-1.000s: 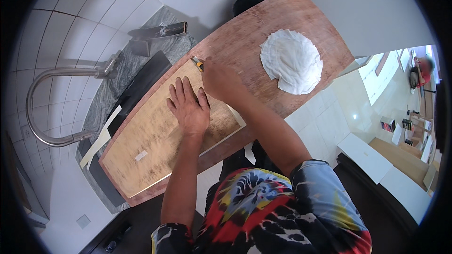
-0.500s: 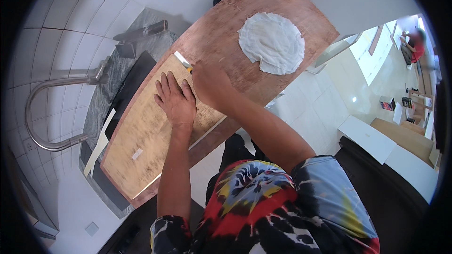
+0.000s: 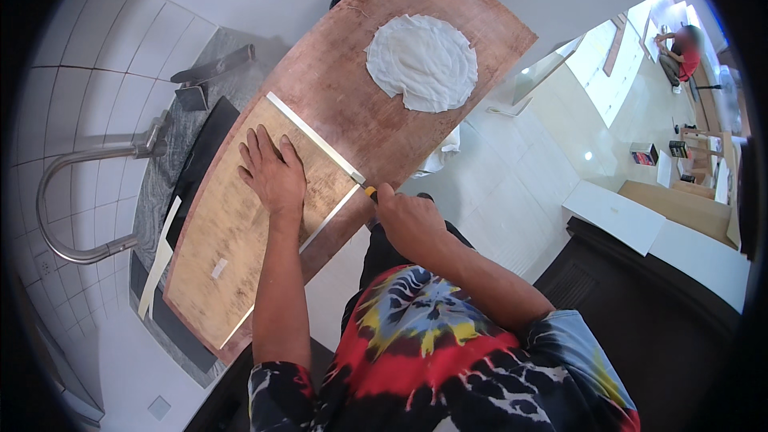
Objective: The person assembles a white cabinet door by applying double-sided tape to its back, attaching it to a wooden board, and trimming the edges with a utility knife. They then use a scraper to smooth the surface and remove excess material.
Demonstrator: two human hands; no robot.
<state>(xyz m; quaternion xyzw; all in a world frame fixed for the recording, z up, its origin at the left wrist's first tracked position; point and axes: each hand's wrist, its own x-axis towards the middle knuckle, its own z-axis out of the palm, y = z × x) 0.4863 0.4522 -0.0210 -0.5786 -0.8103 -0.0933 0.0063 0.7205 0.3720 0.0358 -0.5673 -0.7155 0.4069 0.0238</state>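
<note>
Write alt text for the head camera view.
A person's left hand presses flat on a pale veneer sheet on a reddish wooden board, while the right hand holds a yellow-handled knife at the sheet's edge. A white cloth lies farther along the board.

Round white crumpled cloth (image 3: 422,62) at 12 o'clock, lying on the reddish-brown wooden surface (image 3: 472,12). Curved steel tap (image 3: 60,192) at 9 o'clock over the grey stone counter (image 3: 156,192). White tiled floor (image 3: 520,184) at 3 o'clock; a distant seated person (image 3: 680,48) at 2 o'clock.
</note>
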